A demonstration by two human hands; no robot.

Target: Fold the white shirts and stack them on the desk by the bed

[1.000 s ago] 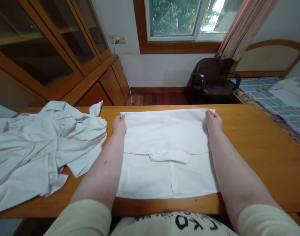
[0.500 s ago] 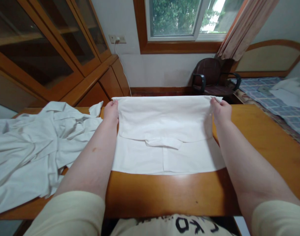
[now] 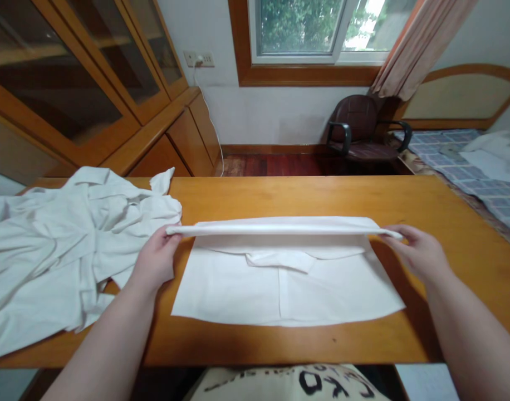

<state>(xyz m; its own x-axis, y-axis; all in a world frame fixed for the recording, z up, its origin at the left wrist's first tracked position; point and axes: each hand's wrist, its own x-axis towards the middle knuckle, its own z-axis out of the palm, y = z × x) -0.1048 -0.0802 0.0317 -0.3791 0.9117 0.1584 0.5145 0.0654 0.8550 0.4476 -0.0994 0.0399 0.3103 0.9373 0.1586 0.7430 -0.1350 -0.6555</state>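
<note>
Left hand (image 3: 157, 259) and right hand (image 3: 422, 253) each pinch one end of the white garment's (image 3: 230, 295) folded edge. Wide grip, probably to pull that edge taut and straight. Garment sits mid-worktop (image 3: 288, 195), lined up with the near edge, likely for even reach; fabric tab (image 3: 280, 260) shows below the held edge. Crumpled white cloth (image 3: 63, 239) lies along the worktop's left edge, apparently parked clear.

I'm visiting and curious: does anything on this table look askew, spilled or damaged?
Nothing looks spilled. The strip on the held white cloth slants slightly, the cloth heap at left is crumpled, and the table has a small dark mark near its front edge; dirt or damage, I can't tell.
</note>
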